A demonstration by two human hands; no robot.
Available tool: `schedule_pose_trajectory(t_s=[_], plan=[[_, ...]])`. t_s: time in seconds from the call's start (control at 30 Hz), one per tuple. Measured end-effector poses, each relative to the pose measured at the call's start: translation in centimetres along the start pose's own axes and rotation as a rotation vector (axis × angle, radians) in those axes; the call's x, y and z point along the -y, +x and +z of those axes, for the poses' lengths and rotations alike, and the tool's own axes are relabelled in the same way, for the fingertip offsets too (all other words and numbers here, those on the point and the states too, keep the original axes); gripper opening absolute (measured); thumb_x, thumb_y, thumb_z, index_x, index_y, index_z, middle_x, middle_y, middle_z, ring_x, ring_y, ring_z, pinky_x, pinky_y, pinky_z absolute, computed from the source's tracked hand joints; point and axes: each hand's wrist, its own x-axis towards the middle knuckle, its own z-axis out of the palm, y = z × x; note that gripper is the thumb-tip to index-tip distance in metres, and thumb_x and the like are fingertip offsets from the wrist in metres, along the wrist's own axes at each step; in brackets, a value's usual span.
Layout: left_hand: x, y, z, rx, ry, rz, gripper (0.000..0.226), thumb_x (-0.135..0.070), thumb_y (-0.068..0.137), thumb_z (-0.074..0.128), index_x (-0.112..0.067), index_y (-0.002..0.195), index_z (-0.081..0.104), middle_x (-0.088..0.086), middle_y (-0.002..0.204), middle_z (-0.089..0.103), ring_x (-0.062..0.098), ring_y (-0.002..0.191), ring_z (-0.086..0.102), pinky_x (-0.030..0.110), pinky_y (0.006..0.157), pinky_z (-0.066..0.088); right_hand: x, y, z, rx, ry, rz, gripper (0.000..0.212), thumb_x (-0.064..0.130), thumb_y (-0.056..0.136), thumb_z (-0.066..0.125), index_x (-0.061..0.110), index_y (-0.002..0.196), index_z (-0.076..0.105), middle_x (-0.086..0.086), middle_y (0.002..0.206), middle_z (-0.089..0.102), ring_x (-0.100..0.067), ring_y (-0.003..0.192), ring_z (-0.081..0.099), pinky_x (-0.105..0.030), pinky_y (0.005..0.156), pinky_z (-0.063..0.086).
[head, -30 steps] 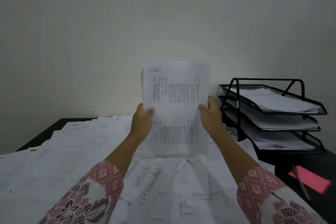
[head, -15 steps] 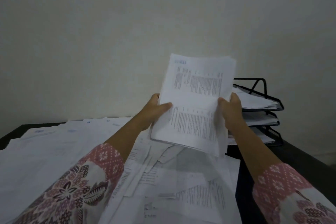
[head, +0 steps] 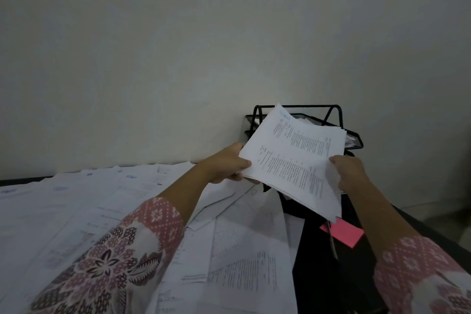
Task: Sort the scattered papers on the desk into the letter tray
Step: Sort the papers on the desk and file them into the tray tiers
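White stack of printed paper sheets (head: 293,158): where do we log it against the hands? (A)
Between them, held off the desk. Our left hand (head: 226,166) grasps its left edge, thumb on top, fingers under. Our right hand (head: 349,173) clasps the right edge. Stack tilted, far corner up. (B)
And against the black wire letter tray (head: 334,109)? (A)
In front of it, hiding most of the tiers. Touching or not, we cannot tell. Paper shows in the top tier. (B)
Any writing we can read? (A)
None. Top sheet carries columns of black print and a blue mark at the far corner, all too small and blurred. (B)
Around it? (A)
Loose white papers (head: 102,211) cover the dark desk (head: 318,275) under our left arm. A pink sticky note (head: 342,233) lies below the stack, with a thin grey pen (head: 333,247) across it. (B)
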Motion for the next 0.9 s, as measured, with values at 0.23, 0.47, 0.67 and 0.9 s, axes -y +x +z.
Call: schedule_pose_trajectory(t_s=[0.23, 0.47, 0.67, 0.9], plan=[[-1.9, 3.4, 2.0, -0.113, -0.085, -0.078, 0.029, 0.004, 0.096, 0.035, -0.009, 0.121, 0.04, 0.012, 0.116, 0.051, 0.024, 0.08, 0.065, 0.012, 0.035, 0.036, 0.2, 0.9, -2.0, 0.106, -0.122, 0.043, 0.016, 0.013, 0.09, 0.057, 0.002, 0.101, 0.057, -0.018, 0.101, 0.058, -0.024, 0.072, 0.05, -0.031, 0.062, 0.042], [-4.1, 5.7, 4.7, -0.092, -0.339, -0.256, 0.017, 0.006, 0.097, 0.031, -0.003, 0.099, 0.045, 0.016, 0.1, 0.055, 0.014, 0.041, 0.063, 0.01, 0.03, 0.03, 0.2, 1.5, -3.9, 0.174, 0.293, 0.179, 0.006, 0.001, 0.09, 0.05, 0.001, 0.084, 0.052, -0.021, 0.11, 0.055, -0.027, 0.09, 0.057, -0.028, 0.06, 0.056], [-5.4, 5.5, 5.6, 0.057, -0.476, -0.393, 0.025, 0.006, 0.097, 0.025, -0.002, 0.086, 0.045, 0.015, 0.073, 0.065, 0.013, 0.05, 0.064, 0.011, 0.033, 0.028, 0.8, 1.0, -5.5, 0.142, 0.353, 0.159, 0.013, -0.004, 0.092, 0.044, -0.001, 0.08, 0.048, -0.016, 0.084, 0.054, -0.023, 0.064, 0.056, -0.015, 0.035, 0.044], [-6.0, 6.0, 6.4, -0.121, -0.443, -0.308, 0.03, 0.008, 0.094, 0.025, -0.005, 0.108, 0.048, 0.011, 0.087, 0.061, 0.012, 0.037, 0.06, 0.007, 0.03, 0.027, 1.2, 0.5, -5.0, 0.162, 0.516, 0.138, 0.014, 0.0, 0.094, 0.044, 0.001, 0.081, 0.048, -0.016, 0.086, 0.057, -0.023, 0.075, 0.058, -0.023, 0.043, 0.054]])
